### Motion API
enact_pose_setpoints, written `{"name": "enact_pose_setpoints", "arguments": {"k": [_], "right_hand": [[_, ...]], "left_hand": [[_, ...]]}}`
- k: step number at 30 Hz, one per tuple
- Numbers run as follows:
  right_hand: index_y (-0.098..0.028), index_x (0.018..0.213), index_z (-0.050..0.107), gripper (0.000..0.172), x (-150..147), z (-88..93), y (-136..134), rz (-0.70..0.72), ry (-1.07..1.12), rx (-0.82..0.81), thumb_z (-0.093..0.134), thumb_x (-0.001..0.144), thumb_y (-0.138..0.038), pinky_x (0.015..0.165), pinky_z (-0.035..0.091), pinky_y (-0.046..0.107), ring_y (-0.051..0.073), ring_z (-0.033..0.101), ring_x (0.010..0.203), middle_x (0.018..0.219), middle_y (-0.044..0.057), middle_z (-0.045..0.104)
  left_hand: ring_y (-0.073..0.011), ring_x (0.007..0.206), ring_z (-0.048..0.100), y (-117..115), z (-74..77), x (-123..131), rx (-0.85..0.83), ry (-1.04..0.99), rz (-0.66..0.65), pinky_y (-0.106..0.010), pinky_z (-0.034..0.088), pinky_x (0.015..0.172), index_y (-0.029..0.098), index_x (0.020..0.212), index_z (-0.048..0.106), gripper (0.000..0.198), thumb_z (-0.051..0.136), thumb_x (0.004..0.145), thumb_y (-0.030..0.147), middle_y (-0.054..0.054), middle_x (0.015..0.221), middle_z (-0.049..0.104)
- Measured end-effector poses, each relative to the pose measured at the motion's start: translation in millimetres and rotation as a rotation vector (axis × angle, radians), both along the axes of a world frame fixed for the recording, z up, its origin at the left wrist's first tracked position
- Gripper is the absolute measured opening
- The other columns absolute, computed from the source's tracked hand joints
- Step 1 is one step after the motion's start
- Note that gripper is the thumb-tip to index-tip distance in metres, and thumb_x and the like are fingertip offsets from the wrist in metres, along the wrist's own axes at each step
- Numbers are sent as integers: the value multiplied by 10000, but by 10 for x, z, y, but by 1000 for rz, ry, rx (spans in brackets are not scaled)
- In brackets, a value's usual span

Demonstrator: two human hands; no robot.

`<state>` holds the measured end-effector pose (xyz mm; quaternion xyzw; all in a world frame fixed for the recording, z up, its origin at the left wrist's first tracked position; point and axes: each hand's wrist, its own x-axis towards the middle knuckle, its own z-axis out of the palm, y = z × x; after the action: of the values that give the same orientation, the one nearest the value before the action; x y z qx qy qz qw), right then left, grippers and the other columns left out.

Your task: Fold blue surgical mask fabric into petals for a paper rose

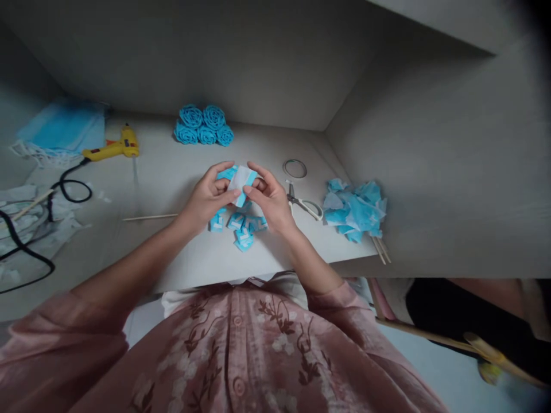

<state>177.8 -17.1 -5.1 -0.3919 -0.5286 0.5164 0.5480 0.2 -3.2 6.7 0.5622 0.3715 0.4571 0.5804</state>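
Note:
My left hand (pixel 209 195) and my right hand (pixel 269 198) meet above the white desk (pixel 172 172), both pinching one small folded piece of blue and white fabric (pixel 241 179). Fingers of each hand curl round its edges. Just below the hands, several folded blue fabric pieces (pixel 239 225) lie on the desk. Scissors (pixel 305 205) with white handles rest just right of my right hand.
Blue rolled fabric roses (pixel 203 125) sit at the back. A yellow glue gun (pixel 115 147) with a black cord lies at the left, near a stack of blue face masks (pixel 62 129). A tape ring (pixel 295 168), a heap of blue scraps (pixel 355 209) and wooden sticks (pixel 381 250) lie at the right.

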Motion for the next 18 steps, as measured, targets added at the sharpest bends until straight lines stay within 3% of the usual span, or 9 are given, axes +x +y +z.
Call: {"name": "enact_pose_setpoints", "arguments": {"k": [8, 13, 16, 18], "right_hand": [[-304, 1432, 599, 693, -6, -142, -21, 64, -36, -109, 849, 815, -497, 843, 645, 330, 155, 621, 843, 1008, 6, 685], [-298, 1447, 569, 718, 76, -82, 71, 69, -90, -51, 841, 822, -523, 870, 659, 357, 183, 649, 916, 1065, 24, 700], [-300, 1464, 555, 742, 66, -59, 73, 71, -92, -52, 839, 819, -533, 890, 658, 368, 177, 639, 890, 1095, 28, 703], [-301, 1469, 548, 768, 61, -59, 55, 103, -78, -81, 855, 801, -521, 885, 652, 358, 169, 631, 881, 1115, 27, 700]], "left_hand": [[-129, 727, 646, 86, -196, -123, 94, -44, 115, -233, 514, 647, 233, 1431, 498, 702, 787, 794, 295, -5, 931, 704], [-166, 774, 697, 86, -253, -102, 47, -125, 47, -291, 572, 685, 288, 1578, 371, 821, 767, 876, 442, -51, 1070, 705], [-151, 730, 678, 67, -234, -80, 49, -112, 31, -271, 545, 647, 273, 1590, 357, 931, 843, 803, 374, -29, 1005, 696], [-120, 654, 625, 56, -204, -80, 49, -65, 55, -244, 496, 594, 253, 1549, 412, 872, 835, 788, 305, 1, 923, 678]]}}
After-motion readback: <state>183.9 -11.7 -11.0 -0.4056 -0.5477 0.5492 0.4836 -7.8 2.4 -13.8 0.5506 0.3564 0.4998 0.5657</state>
